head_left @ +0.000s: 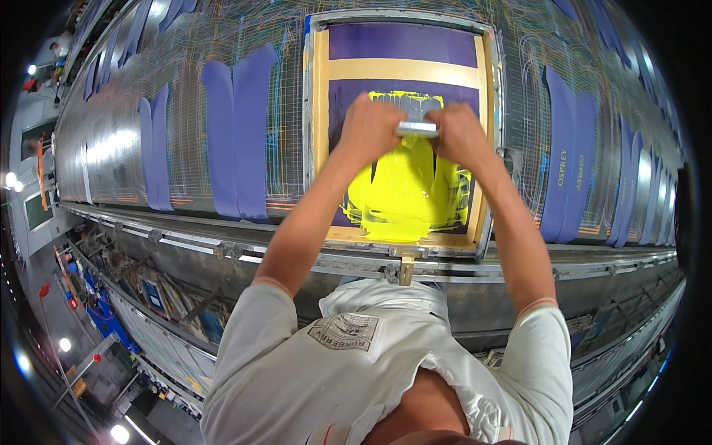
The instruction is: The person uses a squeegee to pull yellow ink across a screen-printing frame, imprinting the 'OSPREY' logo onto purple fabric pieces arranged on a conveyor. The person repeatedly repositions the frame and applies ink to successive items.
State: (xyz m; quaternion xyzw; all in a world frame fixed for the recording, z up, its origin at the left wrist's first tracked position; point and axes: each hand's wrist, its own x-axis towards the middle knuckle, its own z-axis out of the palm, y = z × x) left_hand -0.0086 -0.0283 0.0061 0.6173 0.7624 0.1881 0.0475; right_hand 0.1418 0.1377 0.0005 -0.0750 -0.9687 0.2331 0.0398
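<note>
My left hand [371, 122] and my right hand [455, 127] are closed on either end of a pale squeegee [417, 129], held over the upper part of a printing screen. The screen's metal frame [489, 208] encloses a purple mesh [400, 41] with bands of tan tape [400, 70]. Bright yellow ink [400, 200] is spread thickly below the squeegee, with thinner streaks around the grey area above it. The screen lies on a long printing table [104, 170]; what is under the mesh is hidden.
Purple cut pieces [233, 141] lie in pairs on both sides of the screen, some with printing [567, 163]. A metal rail [208, 245] runs along the table's near edge. Shelving with boards [170, 297] is below. Another person [59, 52] is at the far upper left.
</note>
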